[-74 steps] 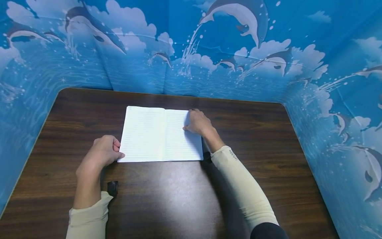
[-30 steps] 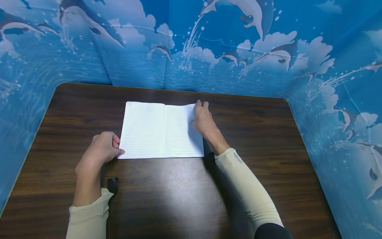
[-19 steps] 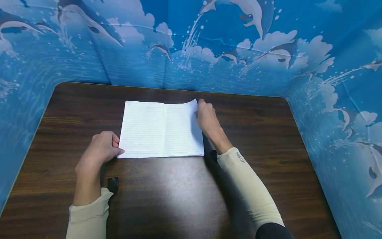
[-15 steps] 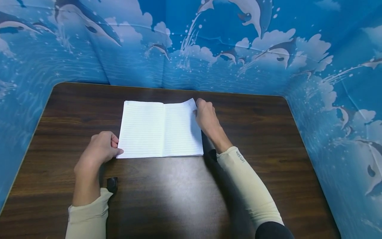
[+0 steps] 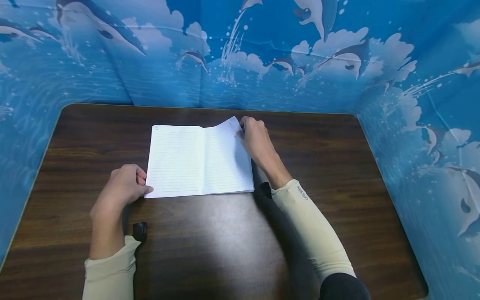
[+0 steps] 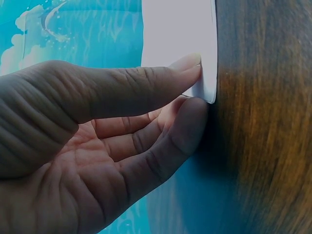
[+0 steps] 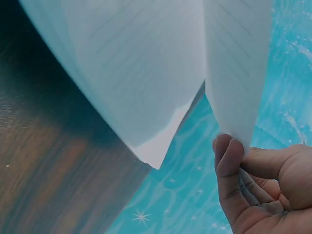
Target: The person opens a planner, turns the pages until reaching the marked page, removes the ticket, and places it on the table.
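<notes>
An open lined notebook [image 5: 174, 162] lies on the table, both visible pages blank apart from ruling. My left hand [image 5: 121, 187] is at its lower left corner. The left wrist view shows the thumb on top of the paper [image 6: 178, 34] and the index finger under its edge, pinching the corner. At the upper right, my right hand [image 5: 258, 141] pinches the corner of the right page [image 5: 226, 146], which curves up off the sheets below. In the right wrist view the lifted page [image 7: 236, 68] hangs between thumb and fingertips, apart from the remaining pages [image 7: 141, 73].
The dark wood-grain table [image 5: 210, 241] extends around the notebook. A blue dolphin-print cloth [image 5: 157, 79] hangs behind and to the right of it. Pale sleeves [image 5: 313, 231] cover both forearms, with a small black device [image 5: 140, 231] at the left wrist.
The right hand has moved from lying over the right page to its upper corner and raised that corner, bending the page upward and leftward. The left hand keeps its hold on the lower left corner.
</notes>
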A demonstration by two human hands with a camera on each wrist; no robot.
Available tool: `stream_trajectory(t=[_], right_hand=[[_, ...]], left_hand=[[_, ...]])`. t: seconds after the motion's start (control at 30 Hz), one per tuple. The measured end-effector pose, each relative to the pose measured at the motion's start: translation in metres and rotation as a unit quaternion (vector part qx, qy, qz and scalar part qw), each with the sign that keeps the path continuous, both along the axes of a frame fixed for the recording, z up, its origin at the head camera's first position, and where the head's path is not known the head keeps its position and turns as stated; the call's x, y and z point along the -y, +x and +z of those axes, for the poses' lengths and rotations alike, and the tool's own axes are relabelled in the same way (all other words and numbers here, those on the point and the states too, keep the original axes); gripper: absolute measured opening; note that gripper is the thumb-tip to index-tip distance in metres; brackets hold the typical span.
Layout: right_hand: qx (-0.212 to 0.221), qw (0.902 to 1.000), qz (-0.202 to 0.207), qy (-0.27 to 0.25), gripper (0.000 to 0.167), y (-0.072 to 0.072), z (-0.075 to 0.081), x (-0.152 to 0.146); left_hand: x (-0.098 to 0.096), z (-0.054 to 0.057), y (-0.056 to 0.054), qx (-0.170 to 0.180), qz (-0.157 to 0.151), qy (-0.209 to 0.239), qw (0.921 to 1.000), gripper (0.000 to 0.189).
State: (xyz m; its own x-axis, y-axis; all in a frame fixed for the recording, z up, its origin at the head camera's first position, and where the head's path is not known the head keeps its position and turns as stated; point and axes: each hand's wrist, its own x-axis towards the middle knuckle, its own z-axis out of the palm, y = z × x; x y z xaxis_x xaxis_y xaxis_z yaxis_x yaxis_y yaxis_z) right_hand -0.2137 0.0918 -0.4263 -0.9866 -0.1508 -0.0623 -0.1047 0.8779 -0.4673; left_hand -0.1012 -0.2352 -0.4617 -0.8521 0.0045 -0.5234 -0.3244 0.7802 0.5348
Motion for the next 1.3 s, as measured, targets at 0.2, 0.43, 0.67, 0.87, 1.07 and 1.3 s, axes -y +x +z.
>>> stream_trajectory(t=[0.2,0.43,0.67,0.87,1.07,1.3], right_hand=[[0.006,1.0,0.003,-0.007,0.025,0.0,0.006,0.005],[0.006,0.9999,0.006,-0.008,0.024,0.001,0.01,0.009],[0.002,0.9994,0.023,-0.025,0.022,0.001,0.02,0.017],[0.023,0.9968,0.028,-0.071,0.02,0.0,0.029,0.028],[0.057,0.9886,0.036,-0.135,0.022,-0.002,0.034,0.042],[0.081,0.9804,0.049,-0.173,0.026,-0.004,0.035,0.06]], left_hand=[[0.002,0.0,-0.002,0.004,-0.002,-0.001,1.0,0.036],[0.001,0.0,-0.004,-0.001,-0.004,-0.002,1.0,0.035],[0.001,0.0,-0.003,-0.001,-0.003,0.002,1.0,0.034],[0.002,0.0,-0.004,-0.001,-0.002,-0.002,1.0,0.034],[0.002,0.001,-0.005,0.004,0.003,-0.001,1.0,0.035],[0.003,0.0,-0.005,0.005,0.002,0.004,1.0,0.035]])
